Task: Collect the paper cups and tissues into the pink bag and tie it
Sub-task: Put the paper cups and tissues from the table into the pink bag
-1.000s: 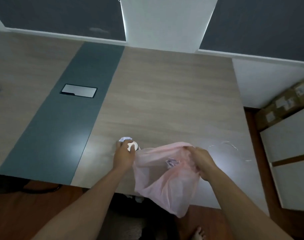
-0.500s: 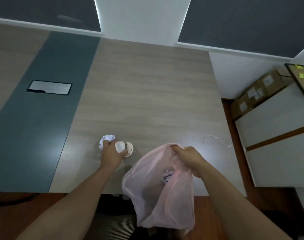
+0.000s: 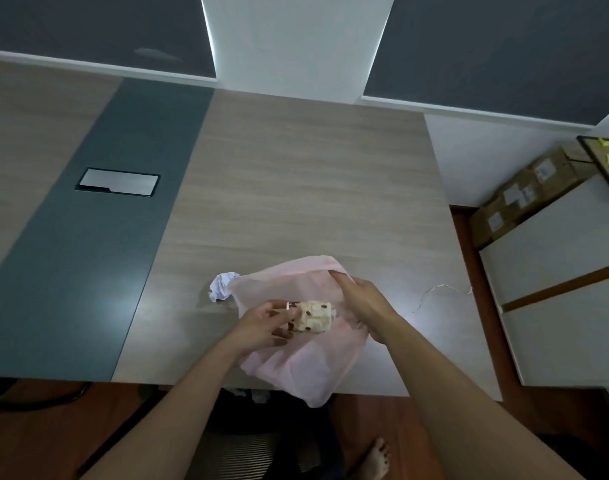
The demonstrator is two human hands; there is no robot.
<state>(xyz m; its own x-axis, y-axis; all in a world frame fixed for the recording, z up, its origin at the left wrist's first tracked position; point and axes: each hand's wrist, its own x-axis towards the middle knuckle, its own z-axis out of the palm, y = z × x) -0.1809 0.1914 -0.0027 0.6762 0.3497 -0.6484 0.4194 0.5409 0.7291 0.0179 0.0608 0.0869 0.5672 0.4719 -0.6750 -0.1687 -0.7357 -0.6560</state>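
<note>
The pink bag [image 3: 306, 368] lies at the table's near edge with its mouth held wide. My right hand [image 3: 362, 299] grips the bag's far rim. My left hand [image 3: 265, 323] holds a patterned paper cup [image 3: 311, 316] on its side at the bag's mouth. A crumpled white tissue [image 3: 221, 285] sits on the table, touching the bag's left edge.
A thin white string [image 3: 441, 291] lies on the wooden table [image 3: 296, 188] to the right of the bag. A metal cable hatch [image 3: 117, 181] sits in the grey strip at left. Cardboard boxes [image 3: 525, 195] and white cabinets stand at right. Scraps lie on the floor under the table edge.
My left hand has lifted the cup off the table and carried it right to the bag's mouth. The crumpled tissue stays where it was. The bag has been pulled up onto the table.
</note>
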